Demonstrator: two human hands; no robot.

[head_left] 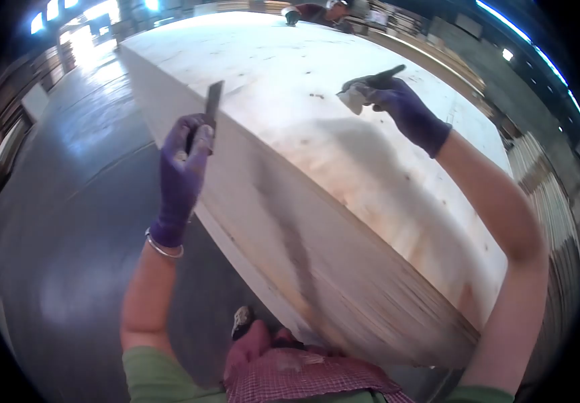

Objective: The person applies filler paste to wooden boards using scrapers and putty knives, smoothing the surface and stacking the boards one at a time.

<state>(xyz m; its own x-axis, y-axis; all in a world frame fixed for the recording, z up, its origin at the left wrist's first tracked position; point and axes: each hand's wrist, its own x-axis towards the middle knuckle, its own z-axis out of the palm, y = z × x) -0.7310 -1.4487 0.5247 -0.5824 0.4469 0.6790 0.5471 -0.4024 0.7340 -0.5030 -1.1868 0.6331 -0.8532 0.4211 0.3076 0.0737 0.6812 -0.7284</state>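
Observation:
My left hand [186, 158], in a purple glove with darkened fingers, is closed around a flat dark blade like a scraper [214, 101], which points upward. It is held beside the near left edge of a tall stack of pale wood sheets [283, 74]. Over the top sheet is my right hand [397, 104], gloved the same way, its fingers closed on a small whitish lump [352, 99]. A dark, narrow shape juts up and right from that hand; whether it is a finger or a tool I cannot tell. Several small dark knots mark the top sheet.
At the far side of the stack a person [317, 13] leans in, one gloved hand on the sheet's edge. Grey floor [88, 221] runs along the left. More stacked sheets [548, 195] stand at the right. My shoe [242, 322] is close to the stack's base.

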